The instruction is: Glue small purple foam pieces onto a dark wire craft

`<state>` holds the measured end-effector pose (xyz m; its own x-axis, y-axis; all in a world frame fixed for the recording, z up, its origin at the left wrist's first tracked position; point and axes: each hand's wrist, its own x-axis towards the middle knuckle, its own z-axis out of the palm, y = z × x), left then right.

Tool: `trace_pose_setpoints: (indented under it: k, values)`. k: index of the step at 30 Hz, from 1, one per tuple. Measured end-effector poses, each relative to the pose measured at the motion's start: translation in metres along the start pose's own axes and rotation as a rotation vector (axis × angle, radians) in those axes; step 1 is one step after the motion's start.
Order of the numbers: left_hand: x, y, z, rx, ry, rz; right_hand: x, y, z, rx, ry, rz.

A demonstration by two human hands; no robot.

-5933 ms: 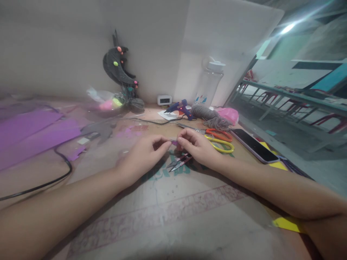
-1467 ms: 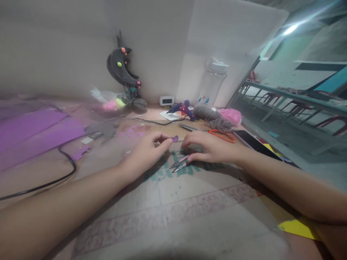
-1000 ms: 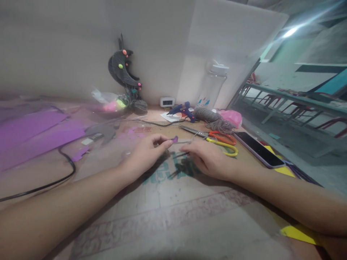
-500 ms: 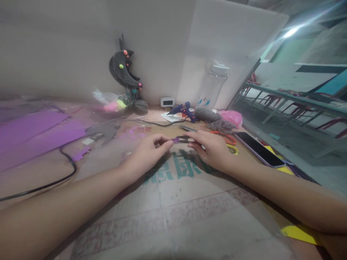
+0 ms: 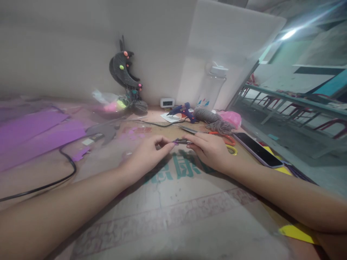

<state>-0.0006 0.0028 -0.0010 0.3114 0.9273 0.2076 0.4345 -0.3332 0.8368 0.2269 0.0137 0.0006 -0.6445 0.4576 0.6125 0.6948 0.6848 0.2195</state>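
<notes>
My left hand (image 5: 148, 154) pinches a tiny purple piece (image 5: 176, 143) between thumb and fingertips, just above the brown tabletop (image 5: 173, 206). My right hand (image 5: 210, 150) is closed on small thread snips (image 5: 183, 142), whose blades point left and meet the purple piece. Both hands hover over green printed characters on the table surface.
Orange and yellow scissors (image 5: 226, 139), a phone (image 5: 256, 145), grey yarn (image 5: 214, 121), a pink bag (image 5: 230, 117), a blue glue gun (image 5: 182, 110), a small clock (image 5: 167, 103) and a water bottle (image 5: 213, 86) lie behind. Purple sheets (image 5: 35, 131), a black cable (image 5: 62, 169) and a dark crescent ornament (image 5: 123, 70) sit left.
My right hand picked the snips up from the table and brought them up to the purple piece in my left hand. The left hand hardly moved.
</notes>
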Motion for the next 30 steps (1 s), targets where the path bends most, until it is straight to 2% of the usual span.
trace_pose_setpoints:
  k: [12,19,22,26,27,30]
  values:
    - [-0.001,-0.001,0.001,0.037,0.012,0.005,-0.001,0.002,0.001,-0.001,0.047,-0.068]
    - [0.0,-0.001,0.001,0.025,0.022,0.002,-0.003,0.0,0.0,0.09,-0.016,0.009]
    - [0.001,-0.001,0.001,0.006,0.038,0.012,-0.003,0.0,0.0,0.205,-0.05,0.109]
    - [0.002,-0.001,0.003,-0.049,0.071,-0.027,-0.001,0.008,0.007,0.374,0.014,0.341]
    - [0.002,-0.001,0.003,-0.054,0.044,-0.026,0.0,0.01,0.009,0.396,0.023,0.363]
    - [0.003,-0.001,0.004,-0.036,0.072,-0.02,0.002,0.012,0.012,0.434,-0.038,0.4]
